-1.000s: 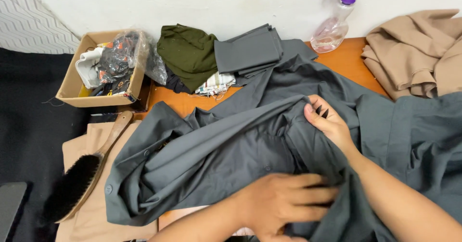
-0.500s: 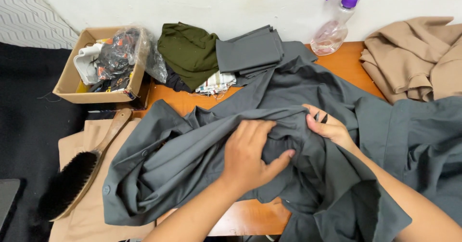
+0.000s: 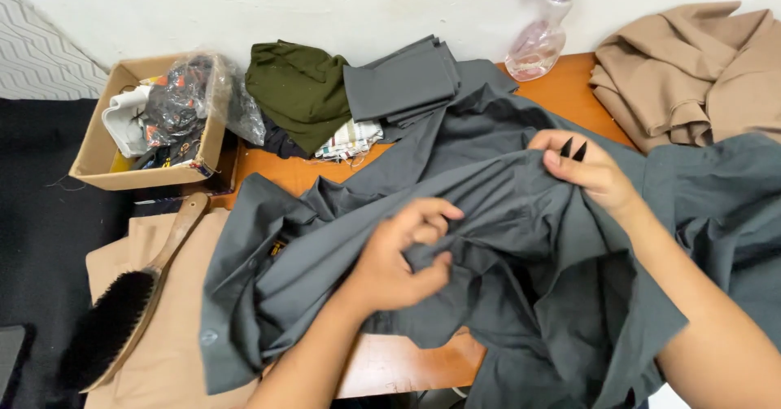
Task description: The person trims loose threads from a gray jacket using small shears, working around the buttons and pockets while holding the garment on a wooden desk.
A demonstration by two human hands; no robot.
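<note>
Since half a second ago my left hand [image 3: 399, 258] has bunched the grey shirt [image 3: 342, 287] beneath it; my right hand [image 3: 590, 169] pinches a fold alongside small black snips. Soft, limp cloth, I reckon: grip seams.

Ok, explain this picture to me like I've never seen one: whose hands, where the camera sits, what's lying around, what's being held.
There is no machine here: a person works with bare hands, and a camera on their head looks down at an orange table.

The left hand bunches up a fold of a grey shirt spread across the table. The right hand pinches the same shirt higher up, with two small dark points poking out between its fingers; what they are is unclear.

Around it lie a wooden brush on tan cloth, a cardboard box of odds and ends, folded green cloth, a folded grey piece, a spray bottle and a tan garment.
</note>
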